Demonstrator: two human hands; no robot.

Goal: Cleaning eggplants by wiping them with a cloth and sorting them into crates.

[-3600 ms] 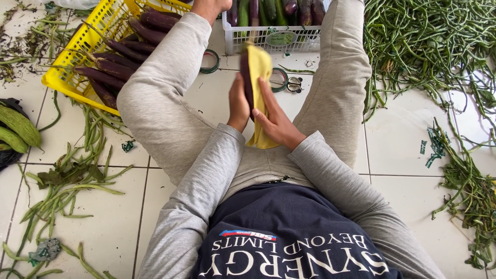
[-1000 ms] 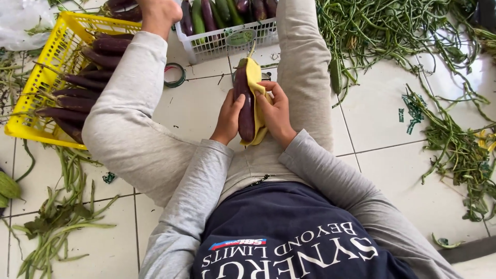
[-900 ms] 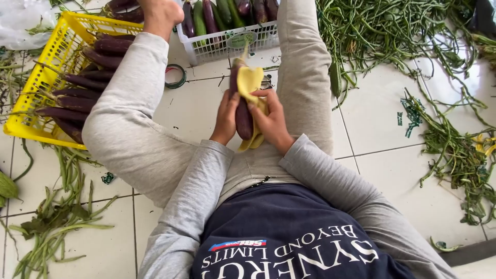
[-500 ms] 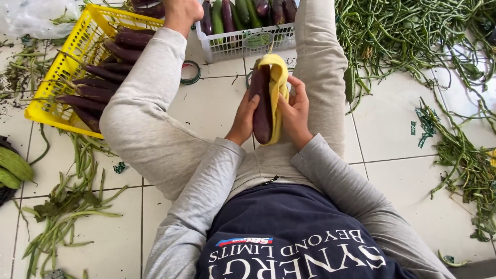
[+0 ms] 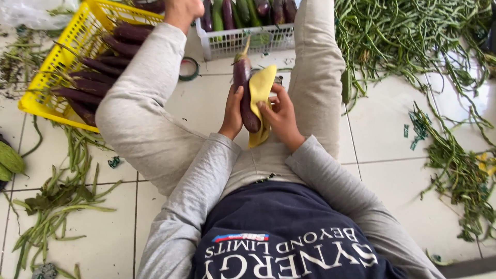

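Eggplant (image 5: pixel 245 93) stands upright between our hands: our left hand (image 5: pixel 231 111) grips its side, our right hand (image 5: pixel 279 113) presses a yellow cloth (image 5: pixel 261 90) against it. Beyond our left hand, a yellow crate (image 5: pixel 67 57) holds more long eggplants; straight ahead, a white basket (image 5: pixel 243 39) holds mixed vegetables. Bare tile lies beneath our hands, between our knees; green beans (image 5: pixel 413 41) crowd the floor past our right hand.

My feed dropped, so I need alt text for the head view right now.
Seated on a white tiled floor, a person holds a long purple eggplant in the left hand while the right hand presses a yellow cloth against it. A yellow plastic crate of eggplants sits at left.
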